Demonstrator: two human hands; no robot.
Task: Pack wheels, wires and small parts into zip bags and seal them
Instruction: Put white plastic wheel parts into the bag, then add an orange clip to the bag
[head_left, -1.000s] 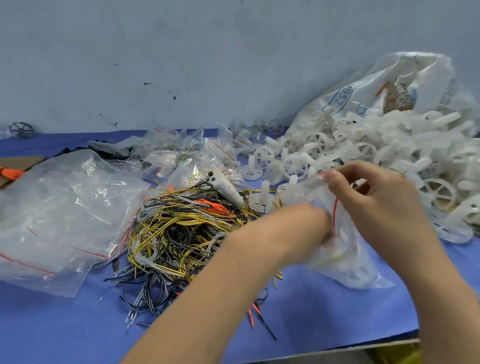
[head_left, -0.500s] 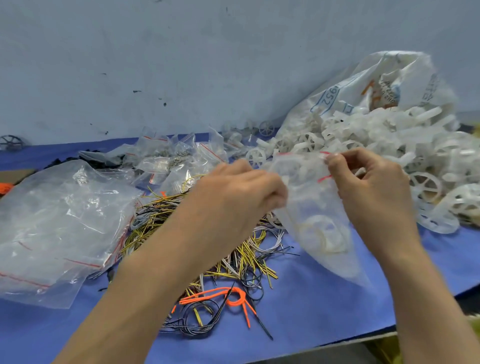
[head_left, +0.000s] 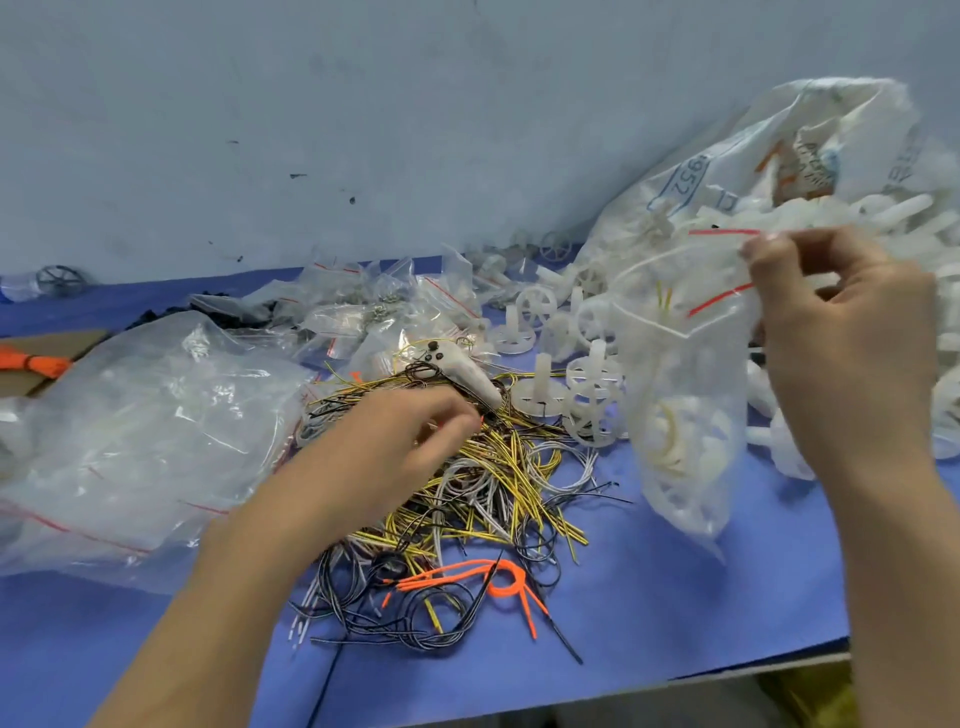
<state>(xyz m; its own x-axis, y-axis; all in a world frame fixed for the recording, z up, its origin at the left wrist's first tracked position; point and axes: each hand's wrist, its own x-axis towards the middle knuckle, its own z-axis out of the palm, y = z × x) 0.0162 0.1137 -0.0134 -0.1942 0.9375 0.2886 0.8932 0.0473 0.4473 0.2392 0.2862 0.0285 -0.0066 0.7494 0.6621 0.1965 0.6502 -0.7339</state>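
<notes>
One zip bag (head_left: 680, 415) hangs mouth-up, long axis vertical, white wheels (head_left: 675, 447) inside; right hand (head_left: 841, 353) pinches its red-striped rim. Left hand (head_left: 395, 457), fingers curled, pinches into the wire pile (head_left: 467, 493).

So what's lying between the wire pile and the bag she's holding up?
In the head view, loose white wheels sit between the wire pile and the bag.

Bright, even light with soft shadows; glare on the plastic bags (head_left: 140, 431); wide-angle bending at the edges
</notes>
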